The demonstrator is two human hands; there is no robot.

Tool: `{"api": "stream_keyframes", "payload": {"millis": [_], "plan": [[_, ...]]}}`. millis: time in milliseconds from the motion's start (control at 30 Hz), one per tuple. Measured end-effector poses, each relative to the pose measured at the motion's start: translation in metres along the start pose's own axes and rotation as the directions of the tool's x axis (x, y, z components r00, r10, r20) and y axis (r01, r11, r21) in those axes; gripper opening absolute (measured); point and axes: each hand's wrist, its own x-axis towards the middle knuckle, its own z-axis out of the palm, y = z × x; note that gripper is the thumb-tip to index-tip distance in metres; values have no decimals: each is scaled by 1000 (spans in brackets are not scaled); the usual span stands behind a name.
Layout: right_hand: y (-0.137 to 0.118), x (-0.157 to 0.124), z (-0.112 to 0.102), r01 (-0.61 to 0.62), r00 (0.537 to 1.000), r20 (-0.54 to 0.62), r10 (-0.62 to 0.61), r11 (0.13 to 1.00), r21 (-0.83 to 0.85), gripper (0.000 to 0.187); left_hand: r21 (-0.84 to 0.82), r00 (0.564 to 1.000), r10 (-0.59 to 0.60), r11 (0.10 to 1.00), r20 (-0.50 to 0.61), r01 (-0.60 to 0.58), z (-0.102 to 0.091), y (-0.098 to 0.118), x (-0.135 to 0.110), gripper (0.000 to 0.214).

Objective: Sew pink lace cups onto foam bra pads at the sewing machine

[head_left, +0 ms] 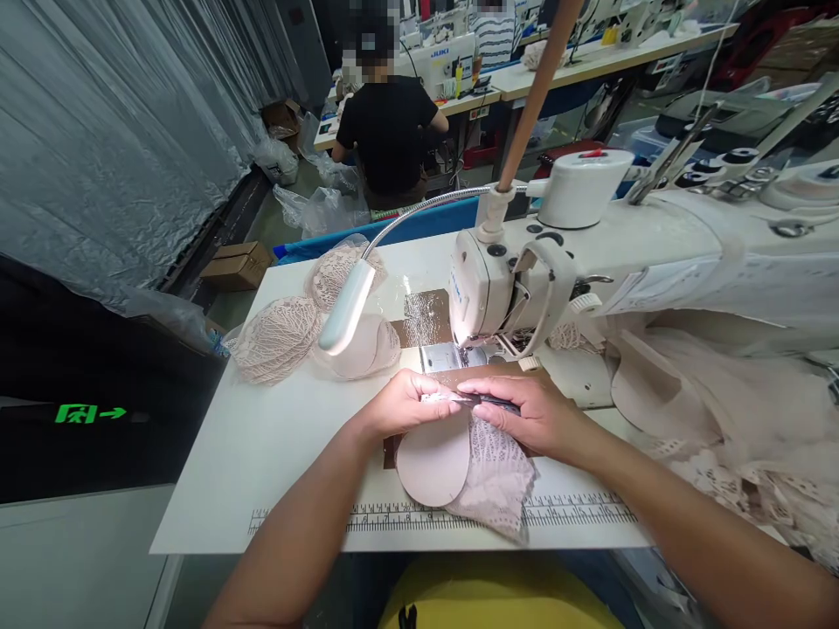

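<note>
My left hand (pixel 410 404) pinches the upper edge of a beige bra cup (pixel 433 463) between thumb and fingers. Lace fabric (pixel 499 480) joined to the cup hangs down to the right over the printed ruler. My right hand (pixel 524 409) is closed around a slim dark pointed tool (pixel 502 403), its tip at the fabric edge by my left fingertips. Whether it is snips or tweezers I cannot make out. Just beyond both hands stands the needle area of a white sewing machine (pixel 481 279).
Lace-covered cups (pixel 279 341) and a plain cup (pixel 373 345) lie at left, beneath a gooseneck lamp (pixel 347 306). Beige cups and lace (pixel 688 393) are heaped at right. A ruler strip (pixel 557 511) runs along the table's front edge. A person in black (pixel 390 131) sits ahead.
</note>
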Motion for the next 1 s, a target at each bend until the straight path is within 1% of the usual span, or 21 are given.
{"api": "stream_keyframes", "payload": {"millis": [133, 267, 400, 500, 600, 767, 867, 933, 967, 1000], "plan": [[-5, -2, -6, -107, 992, 72, 102, 992, 67, 27, 40, 999, -34, 999, -17, 35, -2, -2, 0, 34], [-1, -4, -9, -205, 976, 85, 198, 975, 80, 26, 50, 999, -29, 998, -43, 31, -4, -4, 2, 37], [2, -3, -2, -173, 982, 90, 164, 980, 102, 24, 57, 998, -49, 997, -26, 50, -2, -6, 4, 38], [-2, -1, 2, -134, 987, 111, 118, 980, 148, 23, 72, 998, -64, 995, -7, 64, 1, -6, 4, 34], [-5, 0, 5, -123, 989, 105, 105, 975, 183, 24, 95, 997, -71, 993, -5, 71, 3, -4, 4, 33], [1, -2, 11, -154, 988, 42, 148, 965, 211, 22, 118, 998, -67, 991, -14, 68, 5, -4, 5, 36], [3, -2, 15, -212, 975, 11, 221, 922, 323, 23, 102, 999, -47, 994, -13, 48, 8, -3, 5, 36], [1, -1, 15, -275, 960, 59, 275, 875, 398, 34, 101, 999, -36, 994, 8, 35, 9, -2, 5, 36], [-1, 0, 15, -311, 950, 106, 294, 857, 411, 36, 118, 999, -36, 992, 24, 33, 8, 0, 4, 36], [-4, 0, 14, -343, 939, 151, 308, 847, 407, 35, 137, 998, -42, 990, 42, 36, 6, 1, 4, 37]]}}
